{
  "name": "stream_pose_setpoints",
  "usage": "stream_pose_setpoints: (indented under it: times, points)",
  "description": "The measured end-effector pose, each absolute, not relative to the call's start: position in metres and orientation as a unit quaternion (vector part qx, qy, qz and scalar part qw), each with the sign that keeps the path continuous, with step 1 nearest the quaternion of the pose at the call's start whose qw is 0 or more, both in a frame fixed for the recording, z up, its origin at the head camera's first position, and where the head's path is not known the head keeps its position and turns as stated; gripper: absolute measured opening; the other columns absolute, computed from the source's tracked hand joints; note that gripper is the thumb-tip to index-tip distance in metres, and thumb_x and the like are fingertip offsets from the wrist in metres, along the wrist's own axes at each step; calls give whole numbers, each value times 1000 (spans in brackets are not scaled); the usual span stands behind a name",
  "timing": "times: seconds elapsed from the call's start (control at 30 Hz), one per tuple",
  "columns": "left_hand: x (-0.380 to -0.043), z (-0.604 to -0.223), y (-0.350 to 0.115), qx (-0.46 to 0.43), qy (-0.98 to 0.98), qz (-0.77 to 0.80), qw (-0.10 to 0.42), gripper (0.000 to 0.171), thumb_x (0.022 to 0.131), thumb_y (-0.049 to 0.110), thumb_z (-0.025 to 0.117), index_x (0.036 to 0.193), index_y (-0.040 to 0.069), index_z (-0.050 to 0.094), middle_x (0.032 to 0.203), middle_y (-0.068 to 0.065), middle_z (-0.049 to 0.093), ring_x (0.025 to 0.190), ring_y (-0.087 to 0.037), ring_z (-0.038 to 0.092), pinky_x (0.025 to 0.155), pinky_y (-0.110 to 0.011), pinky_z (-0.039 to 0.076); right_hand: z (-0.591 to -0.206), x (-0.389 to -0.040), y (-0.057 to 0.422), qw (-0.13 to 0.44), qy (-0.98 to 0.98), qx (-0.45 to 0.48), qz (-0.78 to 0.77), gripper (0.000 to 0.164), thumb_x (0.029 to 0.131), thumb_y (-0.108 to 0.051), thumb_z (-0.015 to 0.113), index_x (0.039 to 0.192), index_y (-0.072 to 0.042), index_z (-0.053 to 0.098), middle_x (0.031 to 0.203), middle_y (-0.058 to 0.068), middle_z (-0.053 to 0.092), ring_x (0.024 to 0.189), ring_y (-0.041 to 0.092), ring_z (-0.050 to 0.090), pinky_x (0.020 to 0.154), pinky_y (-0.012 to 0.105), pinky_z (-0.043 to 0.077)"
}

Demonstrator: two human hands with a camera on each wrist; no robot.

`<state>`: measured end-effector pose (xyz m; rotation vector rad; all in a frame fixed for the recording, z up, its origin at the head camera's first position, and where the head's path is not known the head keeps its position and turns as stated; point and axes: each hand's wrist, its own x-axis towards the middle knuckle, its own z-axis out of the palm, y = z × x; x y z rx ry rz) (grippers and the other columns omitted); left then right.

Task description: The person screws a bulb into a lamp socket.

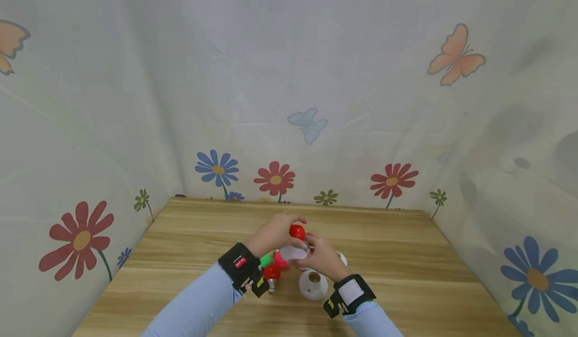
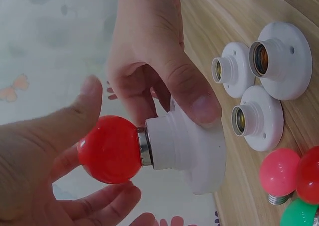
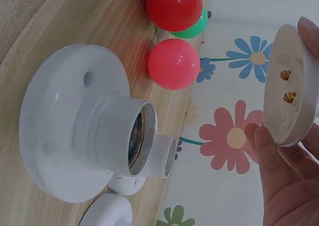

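Note:
A red light bulb (image 2: 110, 149) sits with its metal base partly inside a white lamp holder (image 2: 207, 156), held in the air above the table. My right hand (image 2: 154, 51) grips the holder by its round base, thumb on the rim. In the right wrist view the holder's underside (image 3: 284, 86) shows two brass screws. Around the bulb, my left hand (image 2: 45, 141) has its fingers loosely spread. Its thumb stands off the glass, with fingers behind and below; whether any of them touches the bulb is hard to tell.
Three more white lamp holders, one nearest the right wrist camera (image 3: 75, 121), stand on the wooden table (image 1: 203, 277), sockets up. Beside them lie a pink bulb (image 2: 280, 171), a green bulb (image 2: 299, 213) and a red bulb (image 1: 272, 272). A flowered cloth (image 1: 253, 76) hangs behind.

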<state>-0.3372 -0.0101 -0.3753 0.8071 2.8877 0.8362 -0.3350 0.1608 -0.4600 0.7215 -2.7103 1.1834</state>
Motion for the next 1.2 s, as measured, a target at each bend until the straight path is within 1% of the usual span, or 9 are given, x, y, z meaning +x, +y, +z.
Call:
stream_pose_setpoints:
  times: [0.1, 0.27, 0.37, 0.5, 0.57, 0.7, 0.9, 1.1, 1.2]
  points:
    - [-340, -374, -13, 280, 920, 275, 17, 69, 73, 21, 85, 135, 20, 55, 133, -8, 57, 117, -27, 52, 85, -35, 55, -461, -335, 162, 49, -886, 237, 395, 57, 72, -44, 83, 118, -16, 65, 110, -3, 61, 96, 14, 58, 83, 32, 55]
    - [-343, -369, -20, 315, 903, 291, 24, 58, 76, -2, 78, 127, 22, 64, 140, -5, 55, 132, -27, 47, 99, -42, 49, -462, -337, 161, 42, -882, 239, 403, 60, 73, -43, 83, 121, -13, 63, 116, 2, 63, 101, 18, 61, 89, 38, 55]
    - [-342, -365, -21, 312, 907, 280, 27, 49, 79, -6, 74, 120, 21, 69, 135, -4, 59, 130, -26, 50, 100, -40, 48, -461, -338, 161, 34, -884, 232, 405, 64, 73, -41, 83, 126, -13, 61, 123, 4, 62, 104, 19, 61, 90, 38, 54]
    - [-340, -364, -20, 303, 915, 264, 33, 46, 81, -9, 70, 117, 18, 71, 124, -3, 66, 118, -24, 58, 94, -34, 52, -460, -337, 161, 31, -885, 230, 404, 70, 74, -39, 83, 134, -14, 57, 135, 6, 56, 110, 21, 60, 92, 38, 53]
    - [-340, -365, -20, 305, 916, 258, 31, 45, 80, -10, 70, 115, 18, 72, 119, -1, 68, 113, -22, 60, 92, -32, 53, -460, -337, 161, 31, -884, 234, 403, 71, 74, -40, 83, 134, -13, 56, 137, 6, 55, 109, 20, 60, 91, 37, 54]
    - [-340, -366, -19, 302, 917, 260, 30, 41, 80, -7, 72, 112, 19, 72, 112, 1, 70, 103, -18, 62, 89, -29, 54, -461, -337, 160, 36, -889, 233, 391, 67, 72, -44, 83, 128, -14, 61, 127, 2, 60, 104, 16, 61, 89, 34, 54]
    - [-341, -368, -14, 270, 920, 282, 30, 34, 79, 10, 79, 111, 15, 70, 104, -2, 68, 92, -18, 59, 80, -26, 55, -461, -337, 160, 42, -892, 233, 384, 63, 72, -46, 82, 122, -13, 62, 115, -1, 61, 103, 16, 60, 90, 37, 54]
    - [-342, -369, -12, 260, 926, 272, 26, 35, 78, 13, 81, 111, 16, 69, 102, -2, 66, 91, -18, 57, 76, -24, 54, -462, -338, 160, 39, -892, 236, 383, 59, 72, -46, 82, 117, -13, 63, 110, -1, 61, 100, 15, 60, 88, 35, 55]
    - [-342, -370, -12, 256, 928, 268, 25, 46, 77, 16, 83, 119, 17, 65, 110, -6, 65, 99, -23, 56, 77, -28, 55, -461, -337, 160, 37, -893, 231, 384, 59, 72, -47, 82, 117, -14, 64, 109, -2, 61, 97, 13, 59, 85, 32, 55]
